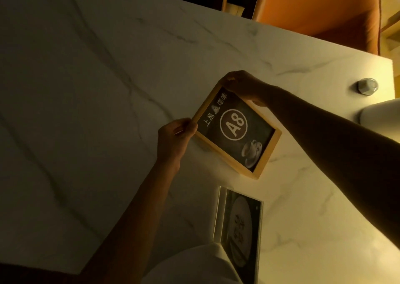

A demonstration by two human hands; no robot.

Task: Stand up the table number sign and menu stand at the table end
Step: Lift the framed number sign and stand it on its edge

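Observation:
The table number sign (237,130) is a wood-framed black board marked "A8" with a coffee cup picture. It is held over the white marble table (91,84), tilted. My left hand (176,138) grips its near-left corner. My right hand (243,86) grips its far corner from above. The menu stand (240,223) is a clear acrylic holder with a dark printed card. It is on the table just below the sign, nearer to me, and I cannot tell whether it lies flat or stands.
An orange chair (320,8) is pushed in at the table's far side. A small faceted metallic object (366,86) sits near the table's right edge, with a white rounded shape (381,112) beside it. White clothing (194,264) covers the bottom of the view.

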